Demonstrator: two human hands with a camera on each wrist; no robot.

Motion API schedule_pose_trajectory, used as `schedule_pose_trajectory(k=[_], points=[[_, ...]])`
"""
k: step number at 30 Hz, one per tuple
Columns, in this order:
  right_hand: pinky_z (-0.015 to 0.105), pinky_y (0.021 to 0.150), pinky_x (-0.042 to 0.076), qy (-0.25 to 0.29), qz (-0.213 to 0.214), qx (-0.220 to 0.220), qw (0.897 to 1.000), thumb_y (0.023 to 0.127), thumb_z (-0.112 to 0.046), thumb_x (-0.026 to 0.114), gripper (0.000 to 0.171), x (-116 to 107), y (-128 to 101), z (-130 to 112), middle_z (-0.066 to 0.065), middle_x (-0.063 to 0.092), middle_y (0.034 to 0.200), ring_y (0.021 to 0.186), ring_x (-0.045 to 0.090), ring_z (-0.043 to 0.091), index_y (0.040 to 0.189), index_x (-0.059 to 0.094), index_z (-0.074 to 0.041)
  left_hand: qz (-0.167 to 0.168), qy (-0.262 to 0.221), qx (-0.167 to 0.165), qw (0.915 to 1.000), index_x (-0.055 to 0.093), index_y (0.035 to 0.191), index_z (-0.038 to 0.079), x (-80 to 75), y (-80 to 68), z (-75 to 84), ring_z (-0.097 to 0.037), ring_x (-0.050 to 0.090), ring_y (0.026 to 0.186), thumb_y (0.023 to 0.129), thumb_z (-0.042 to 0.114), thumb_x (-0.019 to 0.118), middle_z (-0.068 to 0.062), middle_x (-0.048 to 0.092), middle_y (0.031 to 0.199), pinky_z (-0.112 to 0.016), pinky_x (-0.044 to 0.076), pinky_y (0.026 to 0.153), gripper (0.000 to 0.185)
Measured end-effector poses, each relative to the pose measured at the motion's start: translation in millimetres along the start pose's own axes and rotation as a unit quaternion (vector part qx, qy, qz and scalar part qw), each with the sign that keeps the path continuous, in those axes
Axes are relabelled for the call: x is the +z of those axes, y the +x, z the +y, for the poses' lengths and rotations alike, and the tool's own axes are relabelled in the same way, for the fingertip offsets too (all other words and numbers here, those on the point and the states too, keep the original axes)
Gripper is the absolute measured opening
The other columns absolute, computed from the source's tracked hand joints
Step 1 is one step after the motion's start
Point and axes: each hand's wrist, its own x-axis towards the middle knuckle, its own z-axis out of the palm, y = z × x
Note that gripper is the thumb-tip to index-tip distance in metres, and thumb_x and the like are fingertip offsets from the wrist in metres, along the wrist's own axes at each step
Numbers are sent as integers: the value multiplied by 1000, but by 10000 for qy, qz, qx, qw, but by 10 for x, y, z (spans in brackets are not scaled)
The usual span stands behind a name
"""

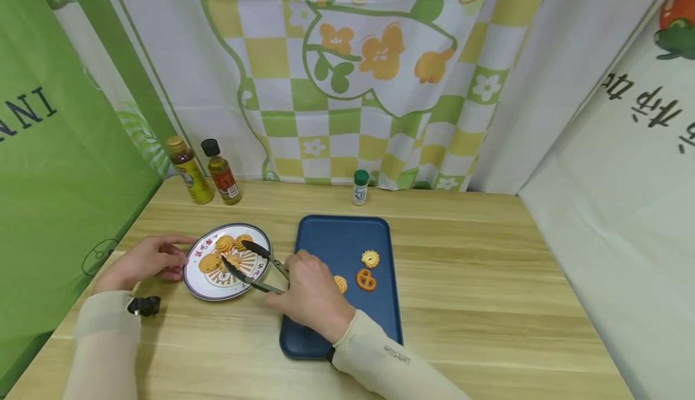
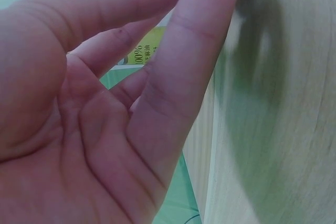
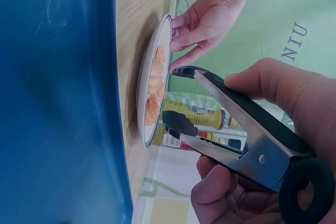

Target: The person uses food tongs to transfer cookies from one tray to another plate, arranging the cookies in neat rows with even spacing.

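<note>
My right hand [image 1: 315, 294] grips metal tongs [image 3: 236, 140] with black tips. The tong arms are spread apart over a white plate [image 1: 203, 288], with nothing between the tips. Several cookies [image 1: 210, 262] lie on the plate. At its left rim, my left hand [image 1: 146, 262] holds the edge with thumb and fingers. Beneath my right hand is a dark blue tray [image 1: 336, 231] bearing a flower-shaped cookie [image 1: 370, 259], a pretzel [image 1: 366, 280] and a swirled cookie [image 1: 340, 284], which my right hand partly hides.
Two sauce bottles, one yellow-labelled [image 1: 191, 174] and one red-labelled [image 1: 223, 177], stand at the back left of the wooden table [image 1: 478, 279]. A small green-capped shaker [image 1: 360, 189] stands behind the tray. Patterned curtains [image 1: 380, 140] border the table's back.
</note>
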Motion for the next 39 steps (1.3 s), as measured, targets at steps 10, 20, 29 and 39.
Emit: schedule_pose_trajectory(k=[10, 20, 29, 39], points=[[27, 66, 50, 124, -42, 217, 9997, 85, -35, 91, 42, -136, -76, 145, 1, 65, 94, 79, 54, 15, 109, 79, -3, 58, 102, 13, 9999, 38, 165, -14, -4, 0, 14, -16, 75, 91, 111, -1, 59, -20, 68, 120, -31, 74, 83, 59], [28, 68, 56, 329, 189, 472, 9982, 83, -26, 91, 44, -346, -243, 360, 6, 71, 100, 82, 58, 16, 116, 79, 0, 72, 151, 46, 9998, 37, 165, -15, 0, 26, 0, -15, 75, 89, 112, -2, 57, -21, 69, 120, -30, 74, 81, 59], [33, 69, 57, 382, 179, 1029, 9938, 87, -27, 90, 45, -643, -390, 630, 9, 71, 106, 79, 59, 19, 121, 78, 0, 53, 41, 27, 10000, 38, 165, -14, -6, 16, -16, -16, 75, 91, 111, -2, 60, -21, 69, 120, -31, 74, 82, 59], [33, 71, 56, 318, 224, 1714, 9844, 88, -31, 90, 50, -815, -557, 924, 8, 73, 113, 87, 61, 20, 127, 77, -3, 43, 38, -12, 10000, 37, 166, -14, -3, 6, -5, -16, 74, 91, 111, -2, 58, -21, 68, 122, -30, 73, 82, 60]])
